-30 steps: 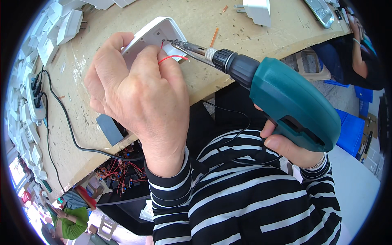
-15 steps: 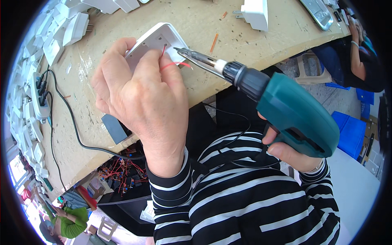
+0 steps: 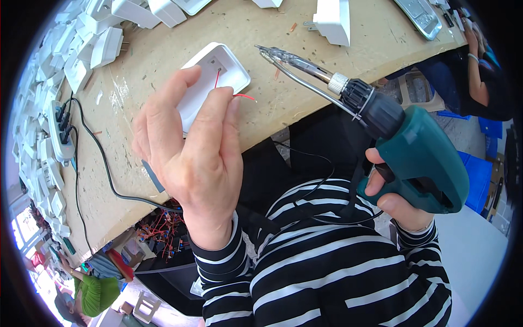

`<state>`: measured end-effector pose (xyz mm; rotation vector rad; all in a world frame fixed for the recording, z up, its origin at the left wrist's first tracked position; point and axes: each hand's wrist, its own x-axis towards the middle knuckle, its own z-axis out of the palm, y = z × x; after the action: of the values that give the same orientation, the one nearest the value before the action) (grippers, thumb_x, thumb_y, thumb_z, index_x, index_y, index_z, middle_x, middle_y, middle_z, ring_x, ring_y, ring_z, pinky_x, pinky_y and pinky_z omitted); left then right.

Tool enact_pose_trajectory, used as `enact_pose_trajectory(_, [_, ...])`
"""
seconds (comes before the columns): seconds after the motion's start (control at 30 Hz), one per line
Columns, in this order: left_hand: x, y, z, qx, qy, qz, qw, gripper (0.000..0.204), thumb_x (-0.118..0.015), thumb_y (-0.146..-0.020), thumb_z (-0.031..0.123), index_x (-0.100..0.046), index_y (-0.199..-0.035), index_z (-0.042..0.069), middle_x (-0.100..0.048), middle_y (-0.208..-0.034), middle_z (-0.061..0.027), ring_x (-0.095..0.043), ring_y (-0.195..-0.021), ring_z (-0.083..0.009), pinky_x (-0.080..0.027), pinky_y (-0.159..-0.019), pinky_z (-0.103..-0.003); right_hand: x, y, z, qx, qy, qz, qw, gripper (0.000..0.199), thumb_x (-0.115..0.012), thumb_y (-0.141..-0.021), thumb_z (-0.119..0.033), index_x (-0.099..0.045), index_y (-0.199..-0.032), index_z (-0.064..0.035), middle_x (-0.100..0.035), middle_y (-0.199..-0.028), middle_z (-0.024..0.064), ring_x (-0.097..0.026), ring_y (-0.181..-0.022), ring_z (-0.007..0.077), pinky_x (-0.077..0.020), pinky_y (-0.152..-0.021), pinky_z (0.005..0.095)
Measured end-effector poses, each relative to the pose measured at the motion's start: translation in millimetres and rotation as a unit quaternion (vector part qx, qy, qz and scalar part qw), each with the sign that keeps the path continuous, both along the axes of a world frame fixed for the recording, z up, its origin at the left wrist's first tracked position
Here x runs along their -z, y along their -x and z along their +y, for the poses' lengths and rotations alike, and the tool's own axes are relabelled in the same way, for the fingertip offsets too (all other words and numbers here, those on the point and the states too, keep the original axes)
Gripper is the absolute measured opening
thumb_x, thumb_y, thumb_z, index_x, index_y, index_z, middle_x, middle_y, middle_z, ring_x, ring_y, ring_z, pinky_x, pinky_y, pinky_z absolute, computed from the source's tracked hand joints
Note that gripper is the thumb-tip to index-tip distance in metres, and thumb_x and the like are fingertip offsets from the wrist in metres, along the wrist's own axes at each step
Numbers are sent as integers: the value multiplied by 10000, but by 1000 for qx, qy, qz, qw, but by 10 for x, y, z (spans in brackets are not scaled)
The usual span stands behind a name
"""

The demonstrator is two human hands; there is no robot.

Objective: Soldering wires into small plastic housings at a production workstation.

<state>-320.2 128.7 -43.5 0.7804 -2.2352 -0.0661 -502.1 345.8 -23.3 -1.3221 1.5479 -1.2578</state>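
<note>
My left hand (image 3: 197, 155) pinches a thin red wire (image 3: 246, 97) between thumb and forefinger. One stretch of the wire runs up into the white plastic housing (image 3: 235, 73), and its bare tip sticks out to the right. The housing lies open side up on the table, partly hidden behind the spread fingers. My right hand (image 3: 402, 210) is closed round the handle of a green soldering gun (image 3: 427, 158). Its metal tip points up and left, right of the housing and apart from both wire and housing.
White adapter housings (image 3: 106, 48) are heaped along the left and far edges; one with prongs (image 3: 333, 22) stands at the back. A power strip (image 3: 61, 131) with black cords lies at the left. Below the table edge is a bin of red-wired parts (image 3: 163, 231). Other people sit at both sides.
The soldering gun has moved right, away from the wire and housing. My left hand has drawn back a little with the wire still pinched, so more of the housing shows.
</note>
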Motion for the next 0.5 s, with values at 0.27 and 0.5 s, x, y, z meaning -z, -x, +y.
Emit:
enact_pose_trajectory(0.27, [133, 54, -73, 43, 12, 70, 997, 203, -746, -700, 26, -684, -890, 66, -655, -868, -43, -599, -761, -183, -379, -720, -287, -4, -39, -53, 18, 9, -24, 1000, 622, -711, -794, -64, -425, -1316, 117, -573, -1221, 280, -662, -807, 185, -547, -715, 296])
enact_pose_trajectory(0.5, [139, 92, -90, 10, 29, 53, 998, 196, -749, -698, 27, -680, -874, 78, -624, -782, -23, -581, -717, -168, -359, -680, -283, -11, -49, -76, 11, -15, -37, 999, 585, -690, -800, -54, -440, -1300, 122, -565, -1230, 274, -659, -823, 190, -535, -730, 299])
